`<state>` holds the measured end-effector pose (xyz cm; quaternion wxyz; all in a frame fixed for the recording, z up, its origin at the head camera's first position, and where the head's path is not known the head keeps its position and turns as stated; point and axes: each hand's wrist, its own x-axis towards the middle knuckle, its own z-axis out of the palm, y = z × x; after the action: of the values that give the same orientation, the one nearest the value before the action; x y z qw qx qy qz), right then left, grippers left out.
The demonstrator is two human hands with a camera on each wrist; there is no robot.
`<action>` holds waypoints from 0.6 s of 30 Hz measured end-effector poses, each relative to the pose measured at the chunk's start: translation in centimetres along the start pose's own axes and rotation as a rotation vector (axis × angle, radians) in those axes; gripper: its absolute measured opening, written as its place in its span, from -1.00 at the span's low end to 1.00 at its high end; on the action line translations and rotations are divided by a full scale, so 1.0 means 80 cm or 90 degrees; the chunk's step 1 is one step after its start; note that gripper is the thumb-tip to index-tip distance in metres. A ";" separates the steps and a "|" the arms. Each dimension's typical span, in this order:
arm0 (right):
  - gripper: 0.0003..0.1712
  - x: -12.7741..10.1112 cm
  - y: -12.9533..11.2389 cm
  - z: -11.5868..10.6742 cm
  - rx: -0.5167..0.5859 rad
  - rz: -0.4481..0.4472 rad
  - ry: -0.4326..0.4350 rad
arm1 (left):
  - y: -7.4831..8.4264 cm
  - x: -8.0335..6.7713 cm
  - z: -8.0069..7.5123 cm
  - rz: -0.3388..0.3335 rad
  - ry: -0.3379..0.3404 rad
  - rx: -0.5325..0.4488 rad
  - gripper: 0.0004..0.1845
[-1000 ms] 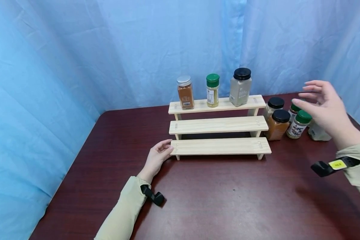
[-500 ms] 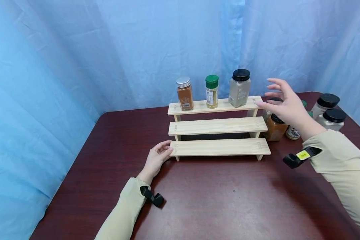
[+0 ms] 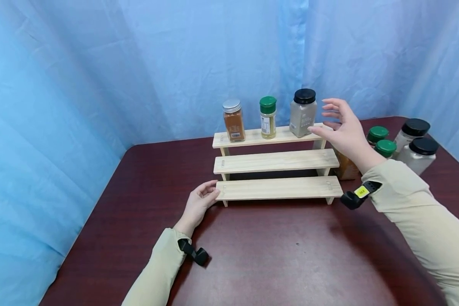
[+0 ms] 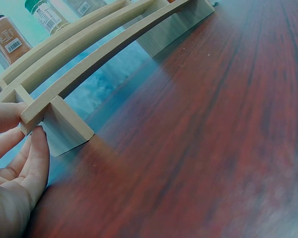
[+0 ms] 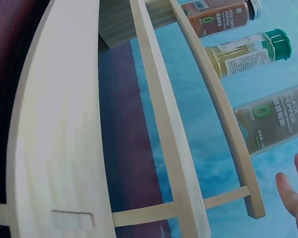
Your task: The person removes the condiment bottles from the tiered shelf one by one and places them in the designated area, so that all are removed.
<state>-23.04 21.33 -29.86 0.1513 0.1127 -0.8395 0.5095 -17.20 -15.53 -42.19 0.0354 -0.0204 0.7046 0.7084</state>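
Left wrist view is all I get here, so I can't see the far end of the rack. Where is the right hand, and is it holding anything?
Observer: The right hand holds nothing; its fingers are spread beside the black-lidded jar on the top shelf of the wooden rack.
Operator: How many jars are on that shelf? I see only two.
Observer: Three: a silver-lidded jar, a green-lidded jar and the black-lidded one.
Operator: Any jars off the rack?
Observer: Yes, on the table right of the rack: two green-capped bottles, two black-capped jars, and an amber jar partly hidden behind the right arm.
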 end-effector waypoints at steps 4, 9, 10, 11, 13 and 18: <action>-0.18 0.008 -0.003 0.005 -0.003 -0.008 0.009 | 0.000 0.000 -0.001 0.000 0.001 -0.002 -0.56; -0.14 0.016 -0.008 0.010 0.008 -0.003 0.007 | 0.001 -0.002 0.000 0.001 -0.001 -0.009 -0.56; -0.13 0.016 -0.009 0.010 0.010 -0.004 0.005 | 0.001 -0.002 0.000 -0.002 0.000 -0.011 -0.56; -0.13 0.017 -0.010 0.011 0.011 -0.007 0.004 | 0.001 -0.002 0.000 -0.003 -0.001 -0.013 -0.55; -0.13 0.018 -0.011 0.012 0.011 -0.014 0.001 | 0.001 -0.003 0.000 -0.005 0.000 -0.014 -0.55; -0.14 0.020 -0.015 0.013 0.009 -0.027 -0.003 | 0.001 -0.002 0.001 -0.001 0.000 -0.011 -0.56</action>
<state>-24.29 19.81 -28.74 0.1594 0.1328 -0.8337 0.5118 -17.02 -15.46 -42.10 0.0358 -0.0216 0.6982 0.7147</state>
